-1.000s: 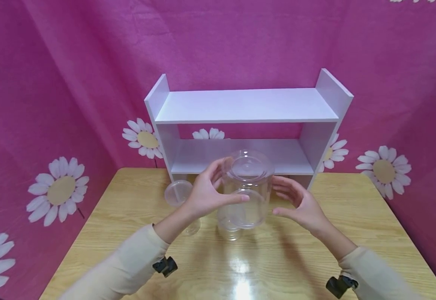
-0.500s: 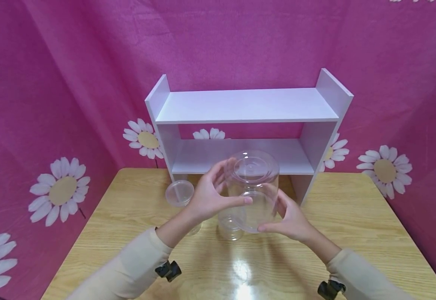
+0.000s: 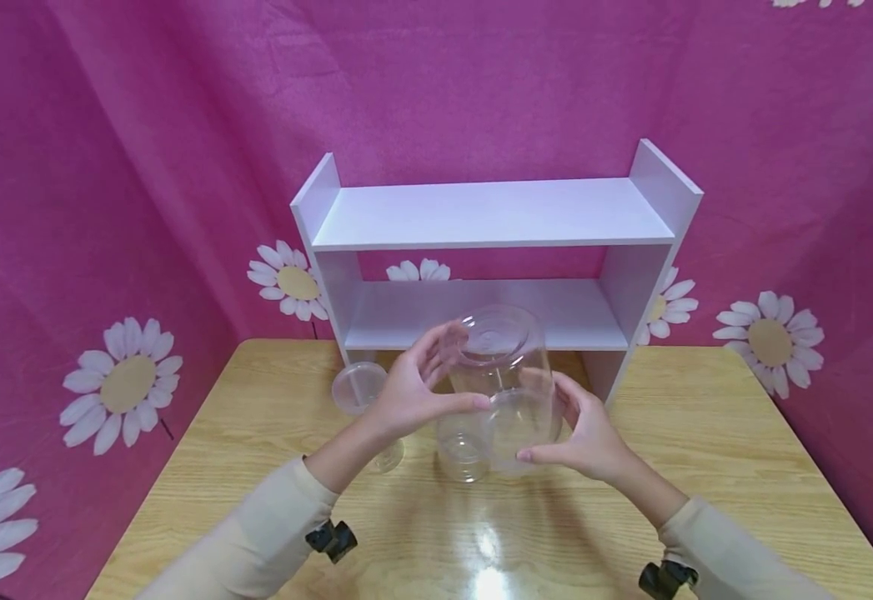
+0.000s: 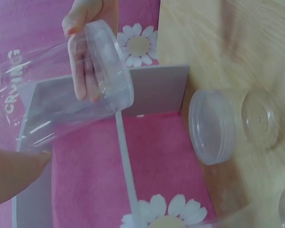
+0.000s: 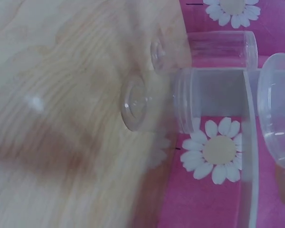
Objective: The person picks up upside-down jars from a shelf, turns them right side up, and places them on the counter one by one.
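Between both hands, a large clear plastic jar [image 3: 502, 354] is held above the table, tilted, base upward. Its frosted lid [image 4: 122, 71] is at the lower end. My left hand [image 3: 417, 392] grips the jar's side near the base, thumb across the front. On the opposite side, my right hand [image 3: 586, 429] holds the lidded end, thumb in front and fingers behind, seen through the plastic. A smaller clear jar [image 3: 462, 458] stands on the table behind the held one, partly covered by it. Beyond my left forearm stands a taller, slim clear jar [image 5: 223, 50] with a lid.
A white two-tier shelf [image 3: 492, 215] stands at the back of the wooden table [image 3: 714, 467]. Pink curtain [image 3: 481, 92] with daisy prints hangs behind and on both sides. The two standing jars are close in front of the shelf's left half.
My right hand has come in from the right and taken hold of the jar's lower end. The jar has tilted, its lower end swinging right. My left hand keeps its grip.
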Action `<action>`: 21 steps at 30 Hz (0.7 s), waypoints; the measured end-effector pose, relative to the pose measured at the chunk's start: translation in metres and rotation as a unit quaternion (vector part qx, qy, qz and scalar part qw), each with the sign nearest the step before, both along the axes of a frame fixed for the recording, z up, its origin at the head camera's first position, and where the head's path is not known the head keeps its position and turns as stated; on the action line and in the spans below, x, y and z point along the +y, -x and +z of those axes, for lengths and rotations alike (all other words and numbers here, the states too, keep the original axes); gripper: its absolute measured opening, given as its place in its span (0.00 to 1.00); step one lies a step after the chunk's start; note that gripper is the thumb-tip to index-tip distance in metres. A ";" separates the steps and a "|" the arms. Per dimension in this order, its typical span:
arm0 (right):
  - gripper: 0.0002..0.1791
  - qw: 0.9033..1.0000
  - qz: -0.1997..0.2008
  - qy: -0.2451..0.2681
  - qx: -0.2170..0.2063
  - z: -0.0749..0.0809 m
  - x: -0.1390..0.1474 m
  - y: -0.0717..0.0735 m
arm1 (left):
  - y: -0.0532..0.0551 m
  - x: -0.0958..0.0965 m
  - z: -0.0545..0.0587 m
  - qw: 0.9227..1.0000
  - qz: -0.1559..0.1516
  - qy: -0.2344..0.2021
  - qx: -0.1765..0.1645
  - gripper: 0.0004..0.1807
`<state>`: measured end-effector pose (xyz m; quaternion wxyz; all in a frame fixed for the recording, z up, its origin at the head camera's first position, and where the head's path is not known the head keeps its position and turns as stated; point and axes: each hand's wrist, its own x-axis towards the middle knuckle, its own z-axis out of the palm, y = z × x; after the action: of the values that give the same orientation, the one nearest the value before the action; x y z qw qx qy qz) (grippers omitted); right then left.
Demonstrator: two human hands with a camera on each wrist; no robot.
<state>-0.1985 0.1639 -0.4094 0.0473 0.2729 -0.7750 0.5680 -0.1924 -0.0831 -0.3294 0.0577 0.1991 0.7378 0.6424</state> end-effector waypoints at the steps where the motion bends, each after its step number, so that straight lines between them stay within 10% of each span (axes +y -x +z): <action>1: 0.49 1.000 -0.020 -0.023 0.009 0.002 0.001 0.000 | 0.001 -0.002 0.001 1.000 0.003 0.007 0.007 0.53; 11: 0.57 0.964 -0.139 -0.180 0.134 0.011 0.006 0.005 | 0.005 -0.011 0.017 0.973 0.106 0.165 0.123 0.58; 21: 0.61 0.919 -0.139 -0.264 0.258 0.023 0.003 0.007 | -0.003 0.008 0.020 0.898 0.039 0.373 0.229 0.61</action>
<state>-0.2059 0.1670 -0.3860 0.2505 0.3021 -0.8879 0.2400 -0.1898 -0.0749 -0.3097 -0.0676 0.2755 0.9235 0.2581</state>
